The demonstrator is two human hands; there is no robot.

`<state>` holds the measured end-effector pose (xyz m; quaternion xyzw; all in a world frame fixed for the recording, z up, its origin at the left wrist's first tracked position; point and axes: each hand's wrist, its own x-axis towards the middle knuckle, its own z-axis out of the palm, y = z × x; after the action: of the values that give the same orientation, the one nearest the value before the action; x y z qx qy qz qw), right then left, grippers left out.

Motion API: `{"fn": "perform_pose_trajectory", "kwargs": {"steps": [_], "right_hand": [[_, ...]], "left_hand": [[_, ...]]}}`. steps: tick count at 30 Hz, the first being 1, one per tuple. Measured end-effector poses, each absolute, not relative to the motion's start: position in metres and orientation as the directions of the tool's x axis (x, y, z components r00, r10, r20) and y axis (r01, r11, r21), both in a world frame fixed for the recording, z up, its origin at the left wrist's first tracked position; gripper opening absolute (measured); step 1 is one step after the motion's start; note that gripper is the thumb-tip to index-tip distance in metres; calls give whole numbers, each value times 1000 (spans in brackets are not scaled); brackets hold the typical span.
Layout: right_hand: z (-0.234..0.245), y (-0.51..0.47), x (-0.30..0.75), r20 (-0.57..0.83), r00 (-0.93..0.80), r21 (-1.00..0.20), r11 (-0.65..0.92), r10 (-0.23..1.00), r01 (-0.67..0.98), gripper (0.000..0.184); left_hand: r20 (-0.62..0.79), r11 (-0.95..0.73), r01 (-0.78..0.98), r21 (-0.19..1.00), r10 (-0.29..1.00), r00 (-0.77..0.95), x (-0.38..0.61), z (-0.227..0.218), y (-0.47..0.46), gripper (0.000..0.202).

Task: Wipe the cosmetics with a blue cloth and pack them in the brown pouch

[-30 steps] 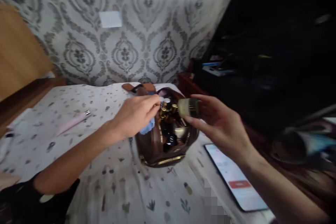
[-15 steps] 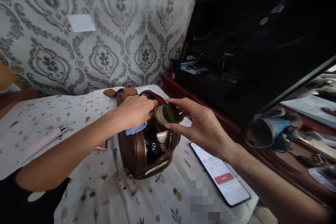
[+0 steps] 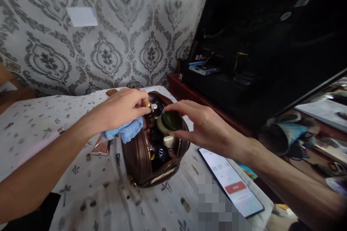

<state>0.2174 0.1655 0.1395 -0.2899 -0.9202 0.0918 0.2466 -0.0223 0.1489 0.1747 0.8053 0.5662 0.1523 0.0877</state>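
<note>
A brown leather bag (image 3: 137, 162) stands unzipped on the table, with several cosmetics inside, among them a black item (image 3: 161, 152) with a light logo. My right hand (image 3: 202, 121) holds a round jar with a dark green lid (image 3: 173, 120) over the bag's opening, thumb and fingers on opposite sides. Over the bag's left rim, my left hand (image 3: 119, 110) is closed, with a blue cloth (image 3: 131, 130) hanging from beneath it. Its thumb and forefinger meet at a gold cap (image 3: 148, 106); whether they grip the cap I cannot tell.
A phone (image 3: 231, 184) showing a running timer lies to the right of the bag. A rose-coloured tube (image 3: 101, 146), a pink item (image 3: 43, 144) and a small tube (image 3: 132, 193) lie on the patterned tablecloth (image 3: 108, 202). A large black screen (image 3: 257, 50) leans at the right.
My left hand has drawn back to the left, and more of the blue cloth shows. The jar has come slightly lower, its green lid turned more upward.
</note>
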Motion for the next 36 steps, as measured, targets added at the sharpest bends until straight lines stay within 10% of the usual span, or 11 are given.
{"fn": "perform_pose_trajectory", "kwargs": {"steps": [10,36], "right_hand": [[163,176,194,30,-870,-78,869,492,489,26],[151,192,170,-180,-914,140,929,364,342,35]], "left_hand": [[100,-184,983,3,978,183,-27,167,166,11],[38,-223,957,-186,971,234,-10,156,191,15]]}}
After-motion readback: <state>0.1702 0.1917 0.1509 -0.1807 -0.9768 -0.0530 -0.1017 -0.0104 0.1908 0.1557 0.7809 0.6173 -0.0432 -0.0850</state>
